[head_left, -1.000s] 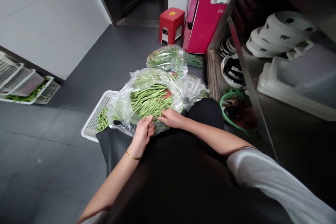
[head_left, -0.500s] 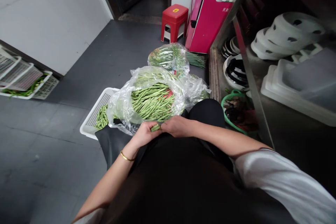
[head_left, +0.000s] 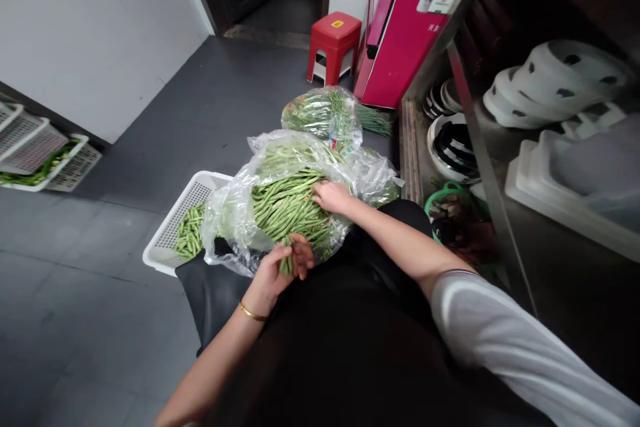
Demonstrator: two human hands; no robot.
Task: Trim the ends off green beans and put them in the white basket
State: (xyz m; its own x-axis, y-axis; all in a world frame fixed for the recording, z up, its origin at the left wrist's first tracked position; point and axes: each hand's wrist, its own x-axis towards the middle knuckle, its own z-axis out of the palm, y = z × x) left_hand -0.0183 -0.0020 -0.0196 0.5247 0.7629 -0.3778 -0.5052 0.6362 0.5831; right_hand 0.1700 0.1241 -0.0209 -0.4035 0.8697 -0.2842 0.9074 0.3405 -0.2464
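A clear plastic bag [head_left: 235,207] full of long green beans [head_left: 287,203] rests against my knees. My left hand [head_left: 280,270] sits at the bag's near edge, its fingers curled round a small bunch of beans. My right hand [head_left: 331,197] reaches into the bag and lies on top of the bean pile, fingers bent down among the beans; whether it grips any I cannot tell. A white slotted basket [head_left: 173,230] with cut bean pieces [head_left: 190,237] stands on the floor left of the bag. My black apron covers my lap.
A second bag of beans [head_left: 320,113] lies farther back, near a red stool [head_left: 334,43] and a pink cabinet [head_left: 400,33]. White baskets [head_left: 37,157] stand at far left. A steel shelf on the right holds white trays [head_left: 575,173], bowls [head_left: 450,140] and a green basket [head_left: 443,203].
My hands were together at the bag's near edge. Now the right hand has reached forward onto the bean pile, while the left stays near with beans in it.
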